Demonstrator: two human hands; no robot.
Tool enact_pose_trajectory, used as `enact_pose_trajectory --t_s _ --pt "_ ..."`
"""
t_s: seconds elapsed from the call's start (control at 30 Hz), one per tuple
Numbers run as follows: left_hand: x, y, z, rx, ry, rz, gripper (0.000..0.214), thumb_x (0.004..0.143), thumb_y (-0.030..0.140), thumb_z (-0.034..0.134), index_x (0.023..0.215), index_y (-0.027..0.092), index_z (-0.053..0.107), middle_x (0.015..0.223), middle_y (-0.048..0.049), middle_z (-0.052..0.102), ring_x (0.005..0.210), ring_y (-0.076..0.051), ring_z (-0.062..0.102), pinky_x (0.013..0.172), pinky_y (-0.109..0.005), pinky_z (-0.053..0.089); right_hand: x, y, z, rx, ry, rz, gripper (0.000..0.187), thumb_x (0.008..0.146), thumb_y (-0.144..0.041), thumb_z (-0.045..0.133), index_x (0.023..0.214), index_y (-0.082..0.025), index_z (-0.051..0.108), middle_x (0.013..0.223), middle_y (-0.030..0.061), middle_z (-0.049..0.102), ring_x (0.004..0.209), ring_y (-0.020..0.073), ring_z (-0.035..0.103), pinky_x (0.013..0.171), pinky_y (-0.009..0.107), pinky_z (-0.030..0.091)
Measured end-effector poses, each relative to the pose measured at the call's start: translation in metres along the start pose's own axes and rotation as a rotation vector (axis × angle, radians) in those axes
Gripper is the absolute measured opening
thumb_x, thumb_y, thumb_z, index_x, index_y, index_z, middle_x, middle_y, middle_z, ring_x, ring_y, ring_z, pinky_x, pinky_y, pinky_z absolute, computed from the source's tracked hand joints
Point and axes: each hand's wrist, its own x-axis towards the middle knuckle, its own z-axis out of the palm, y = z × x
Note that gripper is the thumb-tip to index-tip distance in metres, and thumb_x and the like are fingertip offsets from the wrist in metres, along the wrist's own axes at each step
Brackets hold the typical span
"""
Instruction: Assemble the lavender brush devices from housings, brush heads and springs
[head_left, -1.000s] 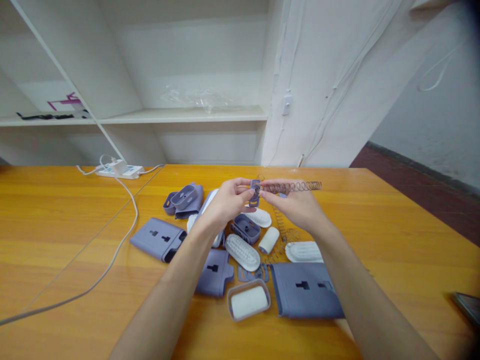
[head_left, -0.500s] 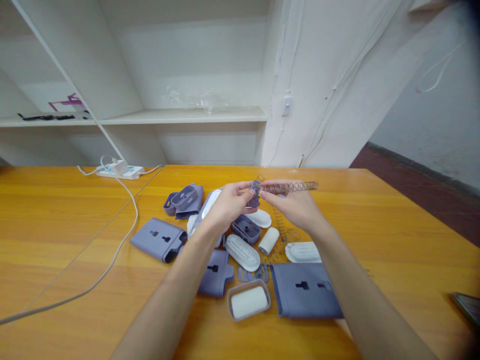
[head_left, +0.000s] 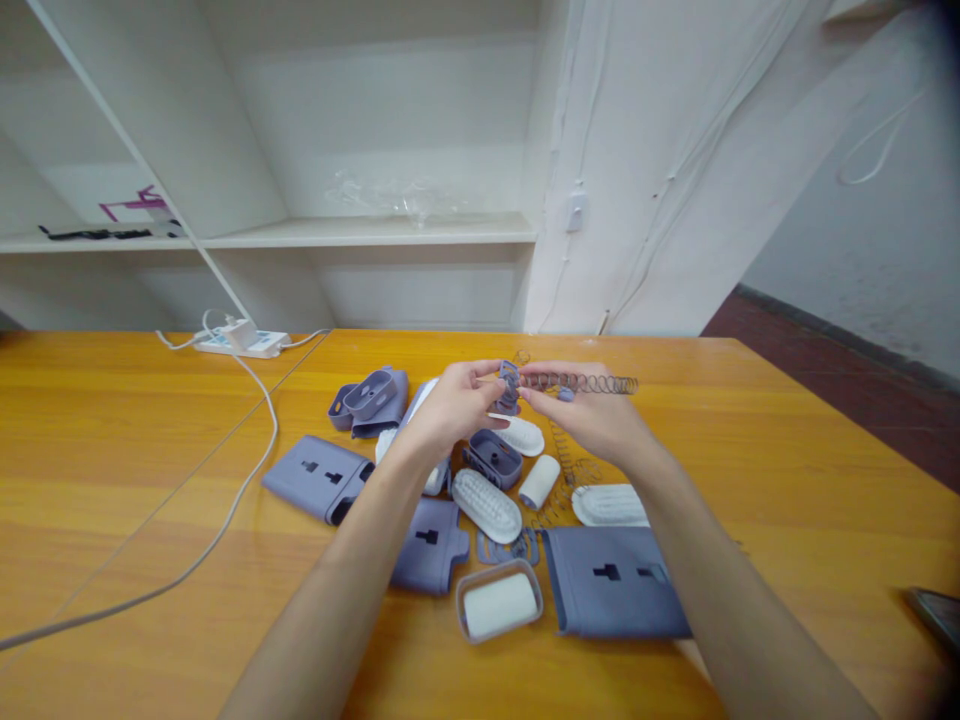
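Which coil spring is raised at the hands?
The straight coil spring, jutting rightward along the right hand; the other coil springs lower down lie loosely on the wooden table.

I see a long white plastic power strip [head_left: 264, 346] and a pale thin cable [head_left: 273, 425] on the orange wooden counter [head_left: 772, 450]; behind, I make out crumpled clear plastic film [head_left: 415, 200] on a white shelf [head_left: 367, 232].

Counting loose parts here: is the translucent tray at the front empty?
No, the translucent tray has a white piece lying inside it.
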Motion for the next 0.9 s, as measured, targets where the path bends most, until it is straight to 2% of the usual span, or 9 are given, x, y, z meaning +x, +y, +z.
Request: enact_pose_trajectory --t_s 0.17,0.3,0.57,0.77,0.9 --pt "-0.0008 0.001 -0.0016 0.044 -0.02 0.001 0.046 0.089 0.017 0.055 0.134 0.007 0.048 0.09 -0.0132 0.073 0.076 -0.018 0.07 0.064 -0.03 0.057 -0.0009 -0.0024 -0.0001 0.001 0.01 -0.02 0.019 0.078 -0.026 0.068 0.095 -0.02 0.074 0.093 0.0041 0.077 0.088 0.0196 0.071 0.081 0.031 0.056" --pt "0.0003 0.0007 0.0009 0.017 -0.035 0.0 0.036 0.09 0.013 0.051 0.126 0.005 0.054 0.087 -0.0131 0.073 0.072 -0.016 0.07 0.068 -0.03 0.058 -0.0011 -0.0031 0.0008 0.013 0.012 -0.024 0.017 0.078 -0.025 0.068 0.093 -0.02 0.074 0.092 0.0034 0.077 0.087 0.0186 0.071 0.082 0.03 0.056" --pt "0.0039 -0.004 0.0021 -0.029 -0.069 0.046 0.03 0.092 0.013 0.048 0.119 0.009 0.059 0.092 -0.0122 0.073 0.076 -0.016 0.071 0.069 -0.03 0.058 -0.0017 -0.0063 0.003 0.051 0.063 0.008 0.015 0.078 -0.022 0.068 0.091 -0.019 0.074 0.09 0.0031 0.077 0.083 0.0168 0.072 0.08 0.028 0.057" --pt "0.006 -0.006 0.0045 -0.013 0.007 0.075 0.041 0.092 0.014 0.049 0.132 0.008 0.05 0.088 -0.0117 0.073 0.073 -0.017 0.071 0.064 -0.03 0.059 -0.0012 -0.0084 0.0009 0.037 0.073 -0.032 0.014 0.078 -0.021 0.068 0.09 -0.019 0.074 0.089 0.0028 0.077 0.082 0.017 0.072 0.079 0.028 0.057" --pt "0.0067 -0.0063 0.0049 0.032 0.006 0.099 0.037 0.092 0.014 0.048 0.128 0.009 0.053 0.087 -0.0108 0.073 0.073 -0.017 0.071 0.063 -0.028 0.058 -0.0005 -0.0078 -0.0002 0.035 0.07 -0.047 0.015 0.078 -0.022 0.068 0.091 -0.019 0.074 0.089 0.0029 0.077 0.083 0.0175 0.072 0.079 0.028 0.057"
